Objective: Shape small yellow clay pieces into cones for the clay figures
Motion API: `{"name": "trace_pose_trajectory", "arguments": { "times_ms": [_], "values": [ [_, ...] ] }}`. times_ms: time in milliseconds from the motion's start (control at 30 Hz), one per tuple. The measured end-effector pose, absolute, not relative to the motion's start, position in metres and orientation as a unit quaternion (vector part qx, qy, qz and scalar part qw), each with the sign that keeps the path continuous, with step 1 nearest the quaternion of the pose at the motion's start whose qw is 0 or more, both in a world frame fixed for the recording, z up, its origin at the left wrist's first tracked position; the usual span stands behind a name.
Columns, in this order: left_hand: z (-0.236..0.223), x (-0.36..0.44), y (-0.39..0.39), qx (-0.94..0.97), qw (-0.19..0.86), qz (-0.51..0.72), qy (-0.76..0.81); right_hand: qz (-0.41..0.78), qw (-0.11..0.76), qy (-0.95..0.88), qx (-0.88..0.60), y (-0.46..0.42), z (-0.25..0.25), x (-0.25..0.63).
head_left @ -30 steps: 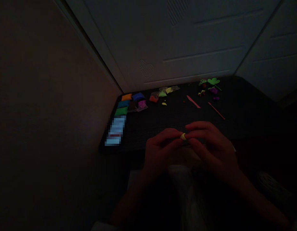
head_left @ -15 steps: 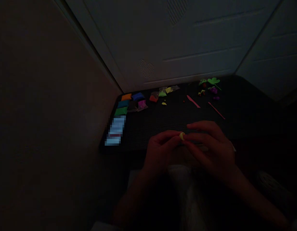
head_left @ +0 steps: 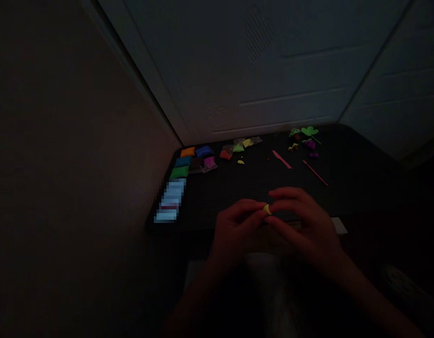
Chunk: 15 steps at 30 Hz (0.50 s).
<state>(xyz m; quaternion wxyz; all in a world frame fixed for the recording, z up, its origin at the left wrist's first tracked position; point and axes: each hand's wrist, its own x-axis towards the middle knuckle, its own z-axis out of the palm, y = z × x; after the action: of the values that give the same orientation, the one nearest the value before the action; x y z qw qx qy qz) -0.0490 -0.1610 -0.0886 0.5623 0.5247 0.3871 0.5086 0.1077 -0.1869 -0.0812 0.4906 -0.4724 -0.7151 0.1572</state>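
Observation:
A small piece of yellow modelling clay (head_left: 266,209) is held up between my two hands, over the near edge of the dark table (head_left: 238,185). My left hand (head_left: 234,225) pinches it between thumb and forefinger. From the other side, my right hand (head_left: 306,220) presses on it with thumb and a fingertip, its forefinger raised above. Past the hands lie a pink clay knife (head_left: 282,159) and a thin pink modelling stick (head_left: 315,172). Another bit of yellow clay (head_left: 240,162) rests on the table farther back.
Packets of coloured clay, among them an orange packet (head_left: 187,152) and a green packet (head_left: 179,172), lie at the left. Below them is a lit, blurred-out screen (head_left: 171,199). Back right are a green clover shape (head_left: 310,131) and purple clay pieces (head_left: 311,144). A white panelled door (head_left: 188,56) stands behind.
The view has tilted up a little, so the table sits lower in the picture. Both hands keep the yellow clay between them, with small shifts of the right fingers against it.

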Motion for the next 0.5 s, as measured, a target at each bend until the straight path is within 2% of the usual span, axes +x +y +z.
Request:
{"name": "trace_pose_trajectory", "arguments": {
  "times_ms": [300, 500],
  "values": [
    [-0.087, -0.052, -0.168, 0.659, 0.363, 0.547, 0.367, 0.205, 0.523, -0.679, -0.472, -0.185, -0.084, 0.105],
    [-0.090, -0.049, -0.173, 0.640, 0.358, 0.562, 0.383, 0.234, 0.545, -0.659, -0.461, -0.185, -0.085, 0.105]
  ]
}}
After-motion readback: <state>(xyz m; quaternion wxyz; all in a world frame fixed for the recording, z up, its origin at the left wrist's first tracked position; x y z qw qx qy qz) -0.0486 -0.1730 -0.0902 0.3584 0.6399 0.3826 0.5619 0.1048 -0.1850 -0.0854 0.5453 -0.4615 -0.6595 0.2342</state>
